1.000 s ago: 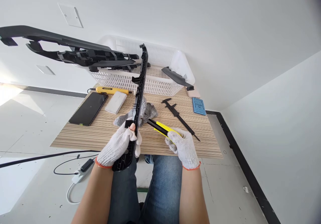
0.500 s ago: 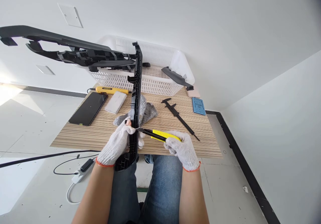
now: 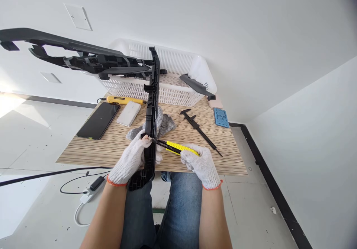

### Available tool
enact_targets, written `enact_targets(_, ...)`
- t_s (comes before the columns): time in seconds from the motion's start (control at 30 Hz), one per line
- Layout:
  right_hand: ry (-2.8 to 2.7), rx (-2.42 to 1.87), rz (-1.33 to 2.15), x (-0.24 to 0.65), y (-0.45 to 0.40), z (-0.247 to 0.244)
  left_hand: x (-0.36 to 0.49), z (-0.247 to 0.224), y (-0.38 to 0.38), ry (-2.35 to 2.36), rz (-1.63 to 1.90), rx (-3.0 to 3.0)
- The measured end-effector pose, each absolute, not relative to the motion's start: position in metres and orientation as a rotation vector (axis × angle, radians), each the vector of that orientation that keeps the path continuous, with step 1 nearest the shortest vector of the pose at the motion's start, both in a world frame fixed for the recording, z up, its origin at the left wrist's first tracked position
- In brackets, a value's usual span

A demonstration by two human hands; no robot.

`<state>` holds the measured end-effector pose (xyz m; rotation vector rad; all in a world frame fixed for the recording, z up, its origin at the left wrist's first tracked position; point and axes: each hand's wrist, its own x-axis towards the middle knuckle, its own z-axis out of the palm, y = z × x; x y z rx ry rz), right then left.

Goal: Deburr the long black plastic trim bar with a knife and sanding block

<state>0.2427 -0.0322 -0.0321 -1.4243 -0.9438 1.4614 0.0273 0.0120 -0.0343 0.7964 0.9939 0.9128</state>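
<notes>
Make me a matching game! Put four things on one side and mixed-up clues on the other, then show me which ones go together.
Things:
1. cutter knife
2. long black part
3. caliper
4. basket

Clues:
A. white, with slotted sides
B. held in the gloved left hand
C. lying on the striped table
D. held in the gloved right hand

Pairs: 1-D, 2-B, 3-C, 4-A

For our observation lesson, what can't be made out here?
In the head view:
Rear of yellow knife: covered by right grip.
Middle of gray cloth: behind long black part.
One end of stacked black pieces: cut off by left edge.
Markings on blue card: too small to read.
</notes>
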Motion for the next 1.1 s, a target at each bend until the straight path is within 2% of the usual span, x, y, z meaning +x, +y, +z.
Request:
enact_targets(0.57,-0.901,-1.445,1.425,0.241,-0.031,-0.035,0.026,-0.023,0.009,0.850,0.862,0.752)
enact_targets(1.1,-0.830,-1.450,1.402,0.243,-0.030,-0.028,0.031,-0.010,0.008,0.923,0.869,1.076)
